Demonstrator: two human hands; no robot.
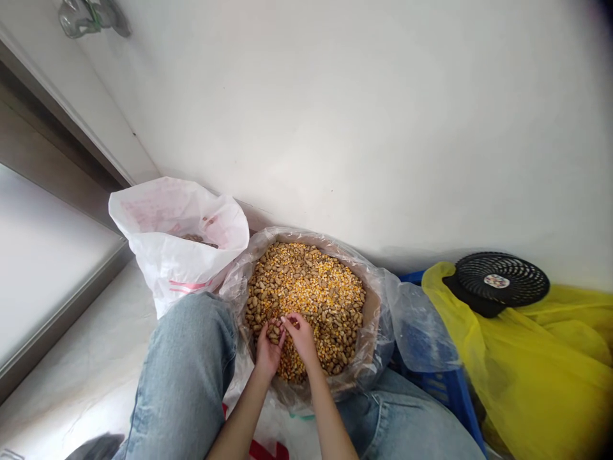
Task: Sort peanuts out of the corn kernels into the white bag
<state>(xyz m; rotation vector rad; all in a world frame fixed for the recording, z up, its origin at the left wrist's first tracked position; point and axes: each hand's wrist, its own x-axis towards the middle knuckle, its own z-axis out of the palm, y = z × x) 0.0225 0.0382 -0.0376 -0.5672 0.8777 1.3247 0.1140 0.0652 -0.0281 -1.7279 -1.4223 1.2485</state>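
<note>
"Between our knees, where are the brown seeds (256,300)?"

"They lie mixed with yellow corn kernels (306,287) inside a round container lined with clear plastic (385,306). From our left hand (268,352), the middle of the mix is toward one or two o'clock."

"And how are we holding that hand?"

"Palm up, fingers loosely curled and partly open like a cup, with a small clutch of seeds in it. We have it over the mix, near the container's seven o'clock side."

"What about our right hand (302,338)?"

"At two o'clock from the left one, right beside it. Its thumb and fingertips are drawn close together over the cupped seeds; we cannot tell whether they grip one."

"What stands around us?"

"Toward ten o'clock from the container, an open white sack (184,271) with something brown inside. Around three, a black round grille (522,284) rests on yellow mesh (541,370), and toward four we see part of a blue crate (445,386). At twelve, there's the pale wall (359,128)."
</note>
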